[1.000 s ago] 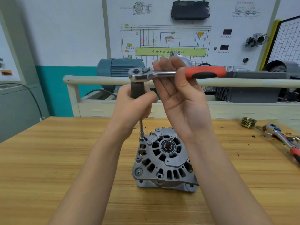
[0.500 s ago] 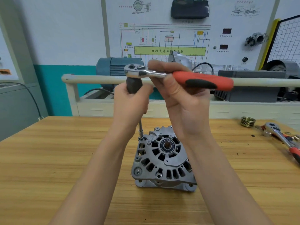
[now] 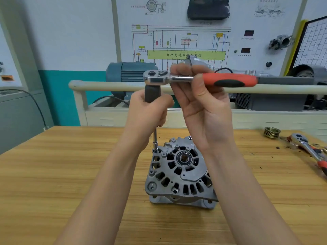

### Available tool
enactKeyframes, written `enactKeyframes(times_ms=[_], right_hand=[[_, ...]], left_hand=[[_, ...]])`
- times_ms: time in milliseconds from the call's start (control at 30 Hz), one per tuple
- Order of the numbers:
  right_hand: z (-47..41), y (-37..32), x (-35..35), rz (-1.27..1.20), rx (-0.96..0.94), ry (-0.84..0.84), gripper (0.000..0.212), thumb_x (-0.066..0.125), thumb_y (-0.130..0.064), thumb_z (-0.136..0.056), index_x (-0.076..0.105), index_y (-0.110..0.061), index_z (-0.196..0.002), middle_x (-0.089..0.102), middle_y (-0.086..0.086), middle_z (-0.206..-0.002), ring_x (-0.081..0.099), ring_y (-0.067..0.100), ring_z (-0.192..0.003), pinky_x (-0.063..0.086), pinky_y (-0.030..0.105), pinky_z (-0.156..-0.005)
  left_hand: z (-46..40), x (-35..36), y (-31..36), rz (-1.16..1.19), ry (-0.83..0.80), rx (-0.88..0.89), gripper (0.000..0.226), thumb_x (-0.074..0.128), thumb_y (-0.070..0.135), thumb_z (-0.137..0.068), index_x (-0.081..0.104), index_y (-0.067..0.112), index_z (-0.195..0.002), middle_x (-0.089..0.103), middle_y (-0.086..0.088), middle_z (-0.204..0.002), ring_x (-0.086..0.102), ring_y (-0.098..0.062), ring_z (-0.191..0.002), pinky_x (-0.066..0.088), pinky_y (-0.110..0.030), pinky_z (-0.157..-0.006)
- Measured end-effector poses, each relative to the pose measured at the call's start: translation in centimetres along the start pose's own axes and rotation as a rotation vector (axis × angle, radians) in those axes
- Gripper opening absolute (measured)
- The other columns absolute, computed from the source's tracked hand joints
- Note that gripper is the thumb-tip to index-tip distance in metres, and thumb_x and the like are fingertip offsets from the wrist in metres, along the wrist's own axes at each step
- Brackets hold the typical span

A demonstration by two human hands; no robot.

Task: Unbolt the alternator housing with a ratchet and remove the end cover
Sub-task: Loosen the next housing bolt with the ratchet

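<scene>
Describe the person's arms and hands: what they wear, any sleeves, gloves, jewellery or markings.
Both arms are bare from the bottom of the picture up to the wrists; no sleeve shows. The left hand and the right hand wear no gloves. No ring, watch, bracelet or marking shows on them. The nails that show are short and unpainted.

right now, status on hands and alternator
Left hand grips extension handle, right hand holds ratchet. Socket on alternator bolt. End cover on. Nothing blocking.
</scene>
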State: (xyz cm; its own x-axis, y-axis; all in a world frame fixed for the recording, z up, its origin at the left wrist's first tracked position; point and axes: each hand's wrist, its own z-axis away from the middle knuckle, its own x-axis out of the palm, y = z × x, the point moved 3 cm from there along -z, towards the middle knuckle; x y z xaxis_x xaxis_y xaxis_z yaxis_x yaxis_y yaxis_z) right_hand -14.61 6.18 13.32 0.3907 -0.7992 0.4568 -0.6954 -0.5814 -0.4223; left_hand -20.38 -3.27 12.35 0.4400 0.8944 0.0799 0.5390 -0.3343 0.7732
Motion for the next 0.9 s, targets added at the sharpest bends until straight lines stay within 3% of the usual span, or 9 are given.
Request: enactKeyframes(times_ms=[133,267,367,533,667,733,800,900], right_hand=[[0.1,-0.2,0.2,0.187,-0.118,-0.052,0.014,0.064,-0.004,-0.076,0.074,-0.012,-0.082,0.072,0.011,-0.092,0.067,0.026,-0.095,0.051,0.034,-0.088],[-0.1,0.4,-0.2,-0.093,0.074,0.008,0.017,0.057,-0.011,-0.081,0.069,-0.007,-0.092,0.073,0.009,-0.093,0.07,0.021,-0.092,0.056,0.03,-0.082],[-0.3,0.4,-0.3,-0.199,0.181,0.038,0.021,0.052,-0.012,-0.083,0.065,-0.003,-0.097,0.073,0.009,-0.093,0.071,0.02,-0.091,0.057,0.029,-0.079],[-0.1,0.3,-0.1,-0.097,0.104,0.052,0.015,0.054,-0.01,-0.084,0.061,-0.005,-0.096,0.073,0.007,-0.088,0.071,0.019,-0.089,0.056,0.029,-0.082],[0.3,-0.3,0.5,0.287,-0.161,-0.026,0.016,0.058,0.008,-0.081,0.065,-0.005,-0.088,0.068,0.015,-0.089,0.067,0.027,-0.091,0.052,0.037,-0.087],[0.6,-0.3,0.8,0.407,-0.251,-0.075,0.025,0.059,0.011,-0.079,0.063,-0.006,-0.095,0.067,0.015,-0.092,0.066,0.027,-0.092,0.052,0.037,-0.087],[0.5,-0.1,0.9,0.371,-0.219,-0.046,0.021,0.058,0.009,-0.081,0.063,-0.005,-0.096,0.068,0.014,-0.09,0.066,0.027,-0.092,0.053,0.035,-0.085],[0.2,0.2,0.5,0.08,-0.013,0.034,0.011,0.056,-0.004,-0.086,0.06,-0.004,-0.096,0.072,0.008,-0.089,0.069,0.02,-0.09,0.055,0.03,-0.082]], left_hand=[[0.0,-0.2,0.0,-0.031,0.033,0.043,0.03,0.055,0.007,-0.07,0.038,0.02,-0.048,0.032,0.007,-0.04,0.027,-0.011,-0.037,0.028,-0.02,-0.042],[0.2,-0.5,0.3,-0.022,-0.194,0.11,0.024,0.064,0.008,-0.069,0.045,0.011,-0.055,0.035,0.005,-0.041,0.03,-0.015,-0.038,0.03,-0.023,-0.044],[0.3,-0.2,0.5,0.051,-0.218,0.122,0.024,0.065,0.014,-0.066,0.045,0.011,-0.053,0.035,0.006,-0.039,0.029,-0.014,-0.035,0.028,-0.022,-0.044],[0.2,0.0,0.4,0.056,-0.096,0.062,0.032,0.055,0.002,-0.07,0.03,0.012,-0.053,0.026,0.003,-0.043,0.019,-0.013,-0.039,0.018,-0.021,-0.043],[0.0,-0.2,0.2,0.068,0.106,0.055,0.026,0.053,0.005,-0.07,0.034,0.015,-0.055,0.027,0.004,-0.043,0.019,-0.011,-0.038,0.019,-0.019,-0.043],[0.0,-0.3,0.2,0.084,0.159,0.053,0.027,0.054,0.009,-0.072,0.036,0.017,-0.053,0.029,0.006,-0.042,0.022,-0.009,-0.036,0.021,-0.016,-0.041],[0.0,-0.4,0.1,0.062,0.118,0.048,0.028,0.056,0.008,-0.073,0.037,0.017,-0.054,0.028,0.005,-0.042,0.021,-0.011,-0.038,0.021,-0.018,-0.042],[0.0,-0.3,0.3,0.015,-0.056,0.062,0.031,0.059,0.006,-0.072,0.042,0.02,-0.049,0.031,0.005,-0.042,0.024,-0.013,-0.039,0.023,-0.022,-0.044]])
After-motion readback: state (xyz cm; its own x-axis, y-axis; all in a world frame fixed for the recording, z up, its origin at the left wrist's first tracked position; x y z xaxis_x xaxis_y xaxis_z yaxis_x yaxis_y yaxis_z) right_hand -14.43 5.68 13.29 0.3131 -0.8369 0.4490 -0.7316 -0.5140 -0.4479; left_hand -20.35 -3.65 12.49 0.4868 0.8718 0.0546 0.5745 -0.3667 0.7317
